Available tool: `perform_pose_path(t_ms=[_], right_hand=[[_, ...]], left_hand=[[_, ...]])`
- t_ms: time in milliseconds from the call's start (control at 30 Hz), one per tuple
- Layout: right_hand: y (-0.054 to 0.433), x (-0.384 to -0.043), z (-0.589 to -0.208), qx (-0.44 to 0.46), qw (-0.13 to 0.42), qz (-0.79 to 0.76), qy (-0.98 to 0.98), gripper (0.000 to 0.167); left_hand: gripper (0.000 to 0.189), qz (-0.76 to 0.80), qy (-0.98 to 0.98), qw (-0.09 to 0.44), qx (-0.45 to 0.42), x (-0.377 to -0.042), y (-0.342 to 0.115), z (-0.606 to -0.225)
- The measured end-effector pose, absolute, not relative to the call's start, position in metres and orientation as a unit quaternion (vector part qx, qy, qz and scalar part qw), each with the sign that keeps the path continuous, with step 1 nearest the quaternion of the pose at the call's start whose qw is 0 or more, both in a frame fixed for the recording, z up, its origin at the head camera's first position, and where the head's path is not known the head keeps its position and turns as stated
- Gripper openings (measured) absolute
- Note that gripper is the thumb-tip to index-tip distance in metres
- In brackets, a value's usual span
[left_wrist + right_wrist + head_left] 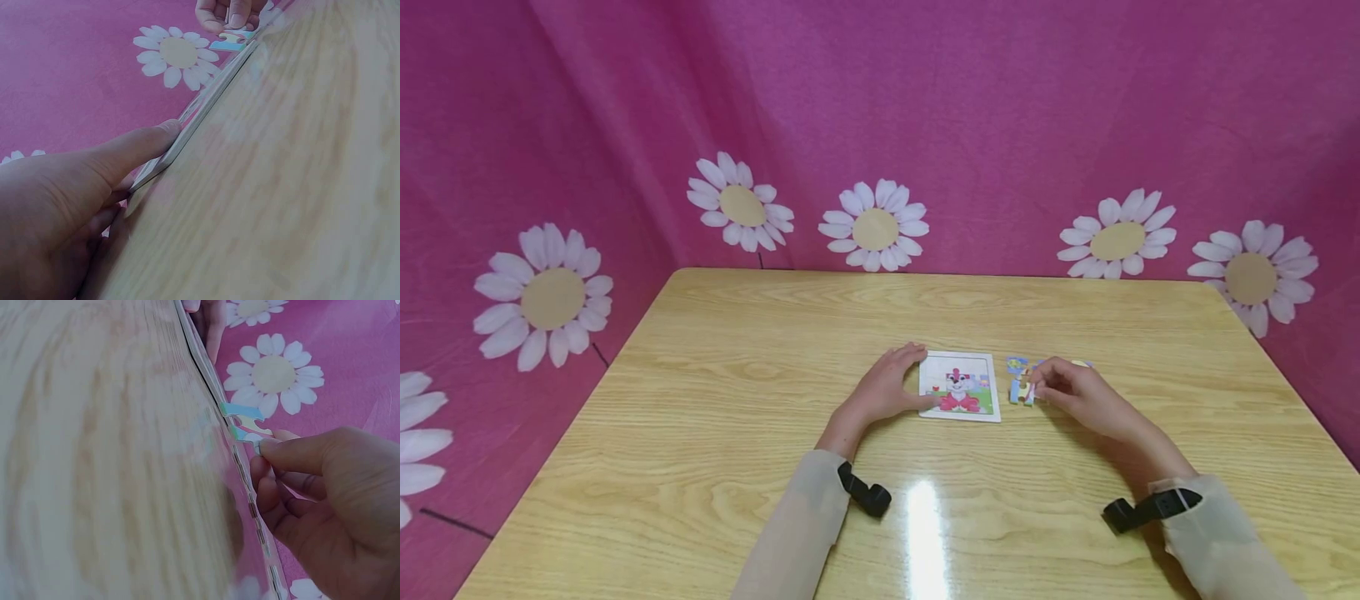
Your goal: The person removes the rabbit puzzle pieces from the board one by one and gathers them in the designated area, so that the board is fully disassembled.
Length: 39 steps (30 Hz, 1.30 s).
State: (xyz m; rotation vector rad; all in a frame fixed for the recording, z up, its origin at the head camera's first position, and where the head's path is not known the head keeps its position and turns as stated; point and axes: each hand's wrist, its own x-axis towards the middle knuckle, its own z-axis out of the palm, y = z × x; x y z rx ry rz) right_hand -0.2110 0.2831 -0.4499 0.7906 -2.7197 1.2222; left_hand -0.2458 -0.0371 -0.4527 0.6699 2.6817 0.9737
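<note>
A square picture puzzle (997, 408) with a white frame lies on the table and shows a pink and white cartoon animal. My left hand (889, 387) rests at its left side, fingers stretched to the far left corner and thumb (159, 139) lying over the near part. To the right of the frame, my right hand (1075, 396) pinches a light blue and yellow jigsaw piece (250, 412) between thumb and fingertips. The curled fingers hide part of that piece in the head view. Just beyond it lies a blue and yellow piece (1017, 364).
More loose pieces (1084, 363) lie behind the right hand, partly covered by it. The wood-grain table (760, 350) reaches back to a pink curtain (970, 133) with white daisies. Each wrist wears a black strap (1153, 508) with a small camera.
</note>
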Motion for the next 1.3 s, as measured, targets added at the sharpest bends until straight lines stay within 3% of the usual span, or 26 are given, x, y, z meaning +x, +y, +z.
perform_pose_path(t_ms=[333, 733, 1300], right_hand=[[0.281, -0.211, -0.447, 0.243, 0.014, 0.389, -0.889, 0.005], [0.282, -0.215, -0.445, 0.215, -0.043, 0.368, -0.904, 0.006], [0.263, -0.219, -0.444, 0.231, 0.002, 0.374, -0.898, 0.009]], left_hand=[[0.082, 0.325, 0.910, 0.100, 0.236, -0.248, -0.038, -0.454], [0.084, 0.328, 0.909, 0.097, 0.237, -0.247, -0.038, -0.455], [0.084, 0.327, 0.910, 0.100, 0.233, -0.246, -0.038, -0.454]])
